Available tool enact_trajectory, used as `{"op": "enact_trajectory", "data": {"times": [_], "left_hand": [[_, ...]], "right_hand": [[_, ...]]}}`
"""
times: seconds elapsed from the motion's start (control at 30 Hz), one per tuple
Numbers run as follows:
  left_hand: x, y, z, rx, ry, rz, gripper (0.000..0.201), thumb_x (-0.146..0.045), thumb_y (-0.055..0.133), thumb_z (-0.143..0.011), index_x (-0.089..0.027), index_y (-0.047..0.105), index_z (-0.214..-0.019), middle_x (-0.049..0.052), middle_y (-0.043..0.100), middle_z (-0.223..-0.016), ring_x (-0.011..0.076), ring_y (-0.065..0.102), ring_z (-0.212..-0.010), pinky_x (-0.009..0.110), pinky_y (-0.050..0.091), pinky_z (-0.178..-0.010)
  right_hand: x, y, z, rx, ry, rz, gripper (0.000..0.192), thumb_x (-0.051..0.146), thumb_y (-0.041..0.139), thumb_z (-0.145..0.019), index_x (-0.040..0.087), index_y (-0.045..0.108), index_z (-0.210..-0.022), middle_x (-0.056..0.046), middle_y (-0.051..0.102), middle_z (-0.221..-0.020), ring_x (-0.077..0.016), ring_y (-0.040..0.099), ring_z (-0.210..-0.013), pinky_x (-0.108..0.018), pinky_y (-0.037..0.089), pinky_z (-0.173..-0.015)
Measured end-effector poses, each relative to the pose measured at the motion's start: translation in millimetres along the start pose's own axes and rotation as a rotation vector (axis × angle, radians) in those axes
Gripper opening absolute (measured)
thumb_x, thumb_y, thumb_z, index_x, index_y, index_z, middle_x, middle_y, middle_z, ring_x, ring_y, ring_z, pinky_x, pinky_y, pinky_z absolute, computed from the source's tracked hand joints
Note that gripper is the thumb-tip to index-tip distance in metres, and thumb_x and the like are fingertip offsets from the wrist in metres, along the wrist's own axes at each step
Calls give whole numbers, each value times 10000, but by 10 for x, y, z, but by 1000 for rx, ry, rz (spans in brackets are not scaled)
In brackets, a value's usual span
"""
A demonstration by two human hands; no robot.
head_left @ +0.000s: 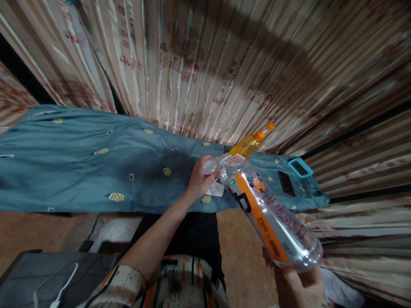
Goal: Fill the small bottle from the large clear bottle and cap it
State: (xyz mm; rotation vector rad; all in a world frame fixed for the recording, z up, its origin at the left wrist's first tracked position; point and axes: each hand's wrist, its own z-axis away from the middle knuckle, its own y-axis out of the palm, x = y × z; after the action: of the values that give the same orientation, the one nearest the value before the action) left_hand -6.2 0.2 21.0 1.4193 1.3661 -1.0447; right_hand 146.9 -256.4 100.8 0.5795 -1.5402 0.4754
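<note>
My right hand [297, 284] grips a large clear plastic bottle [269, 214] near its base. An orange and silver label wraps the bottle, which is tilted with its neck toward my left hand. My left hand [201, 179] is closed around a small clear plastic cup [212, 166], held at the bottle's mouth. Whether liquid is flowing between them, I cannot tell. Behind the neck stands a bottle of yellow liquid [247, 146] with an orange cap. A white piece of paper [215, 189] lies on the cloth under my left hand.
A blue-green cloth with pineapple prints [77, 171] covers the long narrow table. At its right end lie a dark phone [287, 184] and a blue-framed device [300, 167]. Patterned curtains [199, 72] hang behind. A white cable [66, 284] rests on a dark surface at lower left.
</note>
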Motion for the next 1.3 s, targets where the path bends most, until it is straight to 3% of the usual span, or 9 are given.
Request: {"op": "enact_trajectory", "data": {"times": [0.33,0.5,0.67,0.87,1.07,1.23,1.3], "left_hand": [[28,3,-2,1,25,4,495,-282,889,-824,-247,661,-1262,89,762,-1304,316,722,-1271,499,563,-1164],[19,5,2,-2,28,2,498,-263,882,-823,-239,660,-1268,94,762,-1316,311,724,-1274,483,566,-1159],[15,9,2,-9,13,-4,498,-278,891,-827,-250,664,-1270,83,765,-1316,306,725,-1271,470,566,-1155],[26,6,-2,-8,22,-3,493,-286,888,-826,-240,667,-1265,91,762,-1303,310,725,-1258,480,568,-1150],[17,1,-1,-9,16,1,483,-277,893,-821,-257,672,-1250,75,765,-1289,303,720,-1251,476,567,-1157],[7,8,0,-11,3,-2,490,-261,893,-819,-251,671,-1256,76,766,-1277,298,724,-1234,465,570,-1140],[4,8,-1,-6,0,-2,492,-263,893,-820,-254,668,-1257,77,764,-1285,297,721,-1237,471,566,-1146]], "right_hand": [[-11,-10,-31,46,-42,22,912,357,997,-723,240,635,-1552,5,783,-844,-184,677,-646,-292,554,-602],[-14,-17,-23,51,-47,46,749,363,988,-743,187,691,-1407,-10,786,-790,-201,686,-628,-306,568,-593],[13,17,-15,-5,-17,56,890,307,1002,-693,203,649,-1503,-2,811,-834,-199,700,-570,-318,577,-573],[10,31,-9,32,-41,2,905,383,1011,-692,226,648,-1506,16,814,-828,-184,705,-608,-283,573,-588],[2,8,-9,20,-21,48,969,313,986,-710,209,585,-1586,5,813,-813,-220,725,-600,-331,594,-587],[6,30,-6,-14,2,17,821,312,992,-690,201,673,-1438,2,810,-832,-202,724,-597,-304,580,-579],[0,26,-13,-22,8,3,852,337,1013,-660,206,681,-1433,6,819,-830,-197,744,-628,-273,585,-585]]}}
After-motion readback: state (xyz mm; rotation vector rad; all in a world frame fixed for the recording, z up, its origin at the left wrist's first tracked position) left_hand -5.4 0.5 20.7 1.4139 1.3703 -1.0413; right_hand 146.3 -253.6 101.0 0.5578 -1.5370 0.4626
